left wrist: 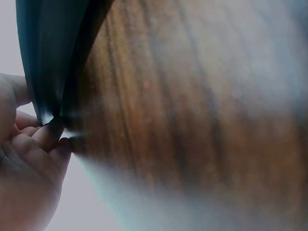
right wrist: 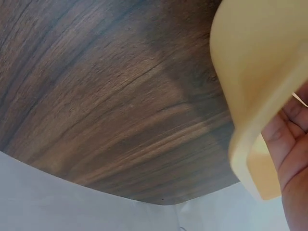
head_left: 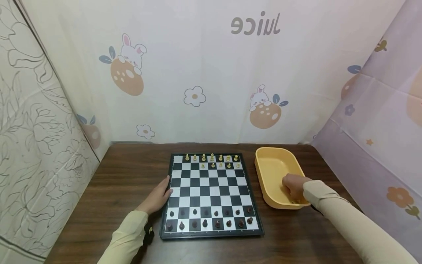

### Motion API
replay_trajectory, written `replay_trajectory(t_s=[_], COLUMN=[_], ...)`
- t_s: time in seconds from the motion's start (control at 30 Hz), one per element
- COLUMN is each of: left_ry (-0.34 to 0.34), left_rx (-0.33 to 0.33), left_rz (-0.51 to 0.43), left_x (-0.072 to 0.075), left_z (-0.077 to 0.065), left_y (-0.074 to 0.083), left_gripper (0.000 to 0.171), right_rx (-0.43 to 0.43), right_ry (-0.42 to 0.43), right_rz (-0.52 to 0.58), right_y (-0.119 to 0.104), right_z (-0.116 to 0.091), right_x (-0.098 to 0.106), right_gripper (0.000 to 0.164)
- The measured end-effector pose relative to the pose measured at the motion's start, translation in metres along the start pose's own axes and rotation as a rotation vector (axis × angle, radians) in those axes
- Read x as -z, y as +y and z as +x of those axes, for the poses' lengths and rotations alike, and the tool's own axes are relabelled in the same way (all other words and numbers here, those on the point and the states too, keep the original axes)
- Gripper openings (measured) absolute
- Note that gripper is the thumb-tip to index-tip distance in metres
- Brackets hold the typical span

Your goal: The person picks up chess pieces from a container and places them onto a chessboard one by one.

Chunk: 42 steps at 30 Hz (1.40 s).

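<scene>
A black-and-white chessboard [head_left: 204, 191] lies on the table. Pale yellow chess pieces [head_left: 212, 157] stand along its far side, and dark red-brown pieces [head_left: 217, 223] fill two rows at the near side. My left hand [head_left: 155, 197] holds the board's left edge, the thumb at the rim; in the left wrist view its curled fingers [left wrist: 48, 137] meet the black side. Inside a yellow plastic basket [head_left: 275, 167], right of the board, my right hand [head_left: 295, 186] reaches down with bent fingers. Small yellowish pieces [head_left: 294, 201] show beneath it; whether it pinches one is hidden.
The basket's raised wall surrounds my right hand and stands close to the board's right edge. Dark wood table [head_left: 132, 165] extends on both sides. A printed curtain [head_left: 211, 73] hangs behind the table's far edge, with more patterned fabric at left and right.
</scene>
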<state>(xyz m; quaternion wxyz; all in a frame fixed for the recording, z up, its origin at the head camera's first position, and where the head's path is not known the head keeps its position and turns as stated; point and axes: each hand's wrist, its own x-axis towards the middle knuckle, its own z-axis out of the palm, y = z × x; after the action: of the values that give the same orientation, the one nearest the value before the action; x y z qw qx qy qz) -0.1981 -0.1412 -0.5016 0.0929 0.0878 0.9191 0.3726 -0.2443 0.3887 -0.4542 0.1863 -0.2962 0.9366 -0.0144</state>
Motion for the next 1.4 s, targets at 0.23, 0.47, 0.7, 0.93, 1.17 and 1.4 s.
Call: replay_trajectory(t_s=[0.23,0.47,0.7,0.93,1.17,1.4], left_ry=[-0.003,0.001,0.0,-0.001,0.005,0.002], left_rx=[0.008,0.007,0.019,0.01,0.016,0.019], left_rz=[0.004,0.003,0.009,0.008,0.005,0.012], left_x=[0.0,0.0,0.0,0.0,0.001,0.0], left_z=[0.0,0.0,0.001,0.002,0.001,0.001], left_y=[0.0,0.001,0.001,0.0,0.002,0.002], left_gripper=[0.063,0.063,0.063,0.063,0.063,0.063], right_rx=[0.089,0.086,0.085,0.032,0.021,0.031], right_ry=[0.076,0.099,0.167,0.162,0.266,0.265], right_rz=[0.148,0.192,0.21,0.266,0.235,0.217], right_y=[-0.002,-0.003,-0.008,-0.016,-0.025,-0.04], right_z=[0.007,0.014,0.019,0.027,0.044,0.064], right_x=[0.016,0.034,0.053,0.069,0.089,0.1], right_gripper=[0.026,0.021,0.021,0.011,0.013,0.015])
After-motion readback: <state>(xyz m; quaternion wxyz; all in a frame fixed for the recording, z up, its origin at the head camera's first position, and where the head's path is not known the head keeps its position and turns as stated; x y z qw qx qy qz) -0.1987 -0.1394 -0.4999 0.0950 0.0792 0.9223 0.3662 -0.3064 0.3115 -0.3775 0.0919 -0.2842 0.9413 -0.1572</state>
